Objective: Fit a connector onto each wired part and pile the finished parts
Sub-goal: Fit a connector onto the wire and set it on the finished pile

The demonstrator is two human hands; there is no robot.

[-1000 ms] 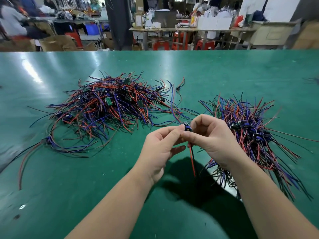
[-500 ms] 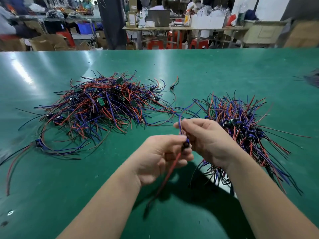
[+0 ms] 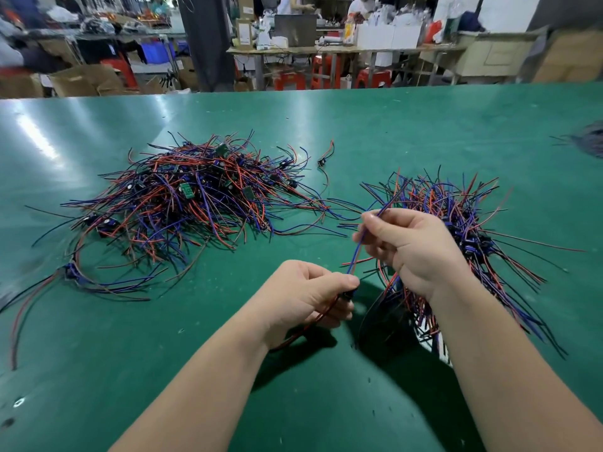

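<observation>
My left hand (image 3: 306, 293) grips a small black part (image 3: 349, 293) between thumb and fingers; a red wire (image 3: 303, 327) trails from it down under my palm. From that part a blue wire (image 3: 357, 247) runs up to my right hand (image 3: 411, 247), which pinches it between thumb and forefinger. The wire's free end sticks out above my right fingers. Both hands hover over the green table (image 3: 293, 386), about a hand's width apart. A large tangle of red, blue and black wired parts (image 3: 182, 203) lies to the left, a second pile (image 3: 463, 223) under and behind my right hand.
One loose wired part (image 3: 323, 161) lies between the two piles. A few long wires (image 3: 39, 288) trail toward the table's left edge. A dark object (image 3: 590, 141) sits at the far right edge. Benches, boxes and red stools stand beyond the table.
My hands have drawn apart: the left dropped toward me with the part, while the right rose and slid out along the blue wire, pulling it straight.
</observation>
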